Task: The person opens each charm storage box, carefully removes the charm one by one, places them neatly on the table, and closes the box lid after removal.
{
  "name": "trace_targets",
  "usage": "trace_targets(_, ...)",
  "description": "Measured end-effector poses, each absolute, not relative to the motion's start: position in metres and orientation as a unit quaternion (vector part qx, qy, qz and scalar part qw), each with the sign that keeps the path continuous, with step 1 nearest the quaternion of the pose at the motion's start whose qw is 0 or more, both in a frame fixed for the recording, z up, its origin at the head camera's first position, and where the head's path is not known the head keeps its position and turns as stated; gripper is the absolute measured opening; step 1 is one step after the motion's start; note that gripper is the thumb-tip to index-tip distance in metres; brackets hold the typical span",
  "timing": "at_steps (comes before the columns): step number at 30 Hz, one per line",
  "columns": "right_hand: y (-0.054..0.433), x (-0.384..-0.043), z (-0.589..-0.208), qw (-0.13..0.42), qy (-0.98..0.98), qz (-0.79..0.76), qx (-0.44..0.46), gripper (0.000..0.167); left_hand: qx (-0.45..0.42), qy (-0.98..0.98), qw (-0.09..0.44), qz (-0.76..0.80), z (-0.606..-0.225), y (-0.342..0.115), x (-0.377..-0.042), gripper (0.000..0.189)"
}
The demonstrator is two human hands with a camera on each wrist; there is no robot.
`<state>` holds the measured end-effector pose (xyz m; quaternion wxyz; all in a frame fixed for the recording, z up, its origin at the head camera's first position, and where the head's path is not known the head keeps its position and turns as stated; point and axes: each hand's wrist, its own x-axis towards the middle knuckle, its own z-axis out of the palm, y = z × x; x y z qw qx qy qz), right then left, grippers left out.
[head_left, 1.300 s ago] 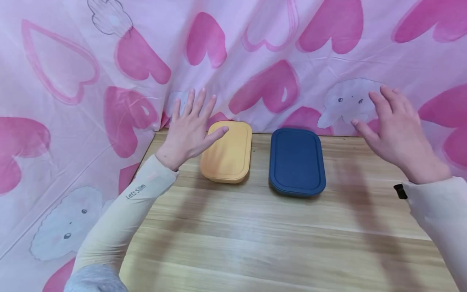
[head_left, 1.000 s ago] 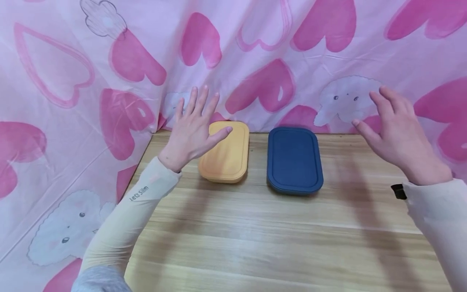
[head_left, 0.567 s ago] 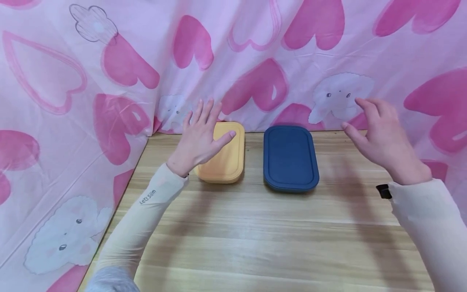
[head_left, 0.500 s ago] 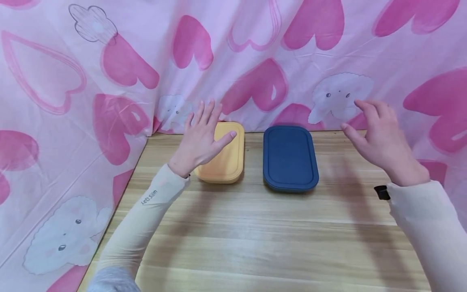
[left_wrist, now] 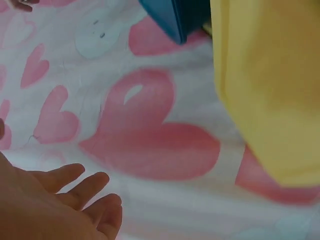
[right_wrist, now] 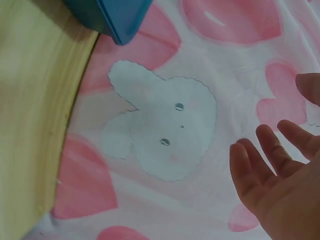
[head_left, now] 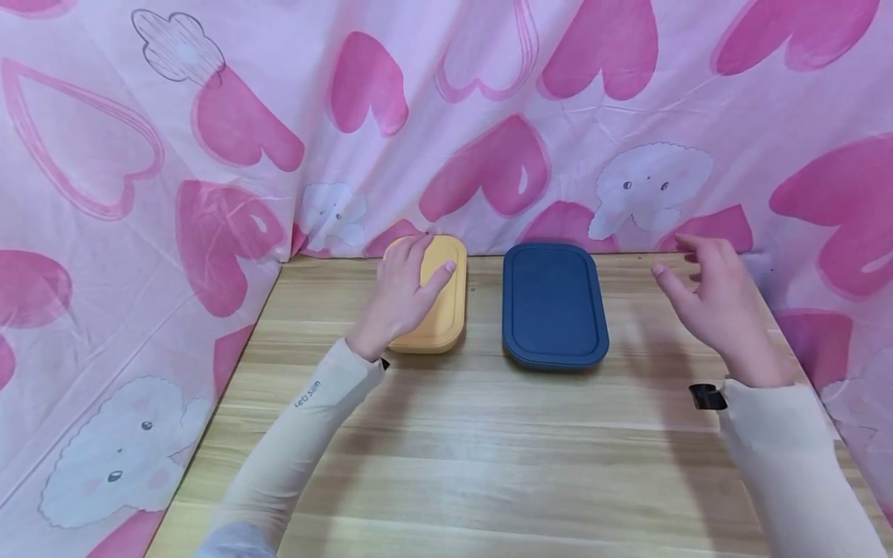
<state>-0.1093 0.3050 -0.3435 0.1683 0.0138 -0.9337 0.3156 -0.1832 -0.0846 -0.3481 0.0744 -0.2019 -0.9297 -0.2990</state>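
Note:
In the head view a yellow lidded food container [head_left: 443, 310] stands at the back of the wooden table, left of a dark blue lidded one [head_left: 555, 306]. My left hand [head_left: 396, 298] covers the yellow container's left part from above; in the left wrist view a gap separates the loosely bent fingers [left_wrist: 95, 192] from the yellow container [left_wrist: 270, 90]. Well to the right of the blue container, my right hand [head_left: 722, 310] hangs with thumb and fingers spread and nothing between them. The right wrist view has a corner of the blue container [right_wrist: 117, 17] far from the fingers.
A pink cloth [head_left: 481, 46] with hearts and rabbit faces hangs behind the wooden table [head_left: 474, 465] and along both sides. The containers stand close to the table's back edge, with a narrow gap between them.
Both hands have come down lower, the left moving slightly right towards the yellow container and the right moving left. The head view has shifted a little. Both containers stay in place.

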Motion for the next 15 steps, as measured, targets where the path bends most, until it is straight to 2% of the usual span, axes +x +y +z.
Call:
trace_targets(5,0.306,-0.105,-0.359,0.142,-0.936,0.322,0.009,0.043,-0.225,-0.919,0.063,-0.318,-0.365,-0.07,-0.179,0.053)
trace_targets(15,0.298,-0.093,-0.393,0.127,-0.929,0.347,-0.002,0.038,-0.229,-0.881,-0.049,-0.412,-0.399,-0.043,-0.163,0.042)
